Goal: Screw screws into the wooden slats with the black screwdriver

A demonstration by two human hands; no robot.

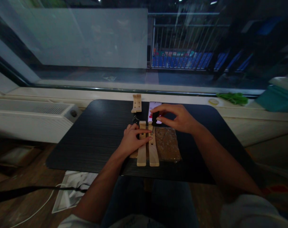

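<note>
My right hand [181, 117] grips the black handle of a screwdriver [154, 118] between thumb and fingers. Its metal shaft points down at a hole near the upper part of the right wooden piece [153, 153]. My left hand [131, 139] lies across the left wooden piece [141, 155], holding the work down. The left index finger and thumb reach over to the right piece, either side of the screwdriver's tip. Whether a small screw sits between those fingertips is too small to tell. Both pale pieces lie side by side, partly on a brown board in clear wrap [168, 144].
Two more drilled wooden pieces [137, 103] stand at the table's back edge. Small dark metal parts [135, 119] lie before them. A lit phone [155, 106] is behind the screwdriver. The black table [87, 139] meets a windowsill with a green cloth [234, 98] and teal container [278, 96].
</note>
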